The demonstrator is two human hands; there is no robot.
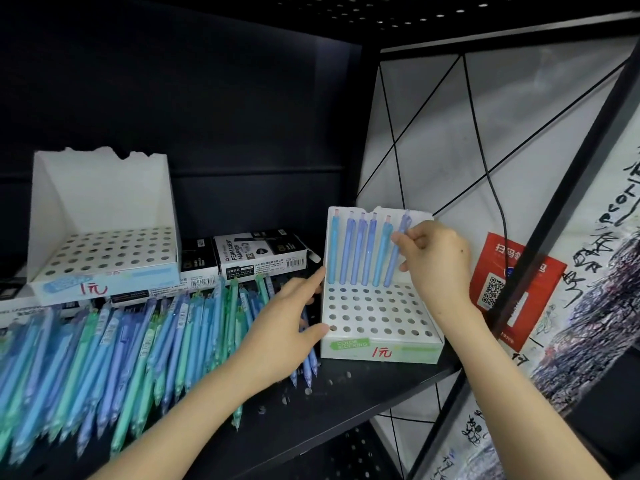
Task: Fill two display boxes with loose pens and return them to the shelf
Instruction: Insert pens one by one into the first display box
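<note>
A white display box (381, 351) with a grid of holes stands at the right end of the dark shelf. Several blue and purple pens stand in its back row. My right hand (438, 261) pinches the rightmost purple pen (394, 258), whose tip sits in a back-row hole. My left hand (287, 323) rests against the box's left side, thumb on its front corner, fingers straight. A second white display box (104, 268) stands empty at the left, raised on black cartons. A heap of loose blue, green and purple pens (114, 358) lies on the shelf between them.
Black permanent-marker cartons (259, 258) sit behind the loose pens. A white side panel with black wires and a red QR sticker (512, 289) closes the shelf on the right. Small paper dots lie near the shelf's front edge (346, 420).
</note>
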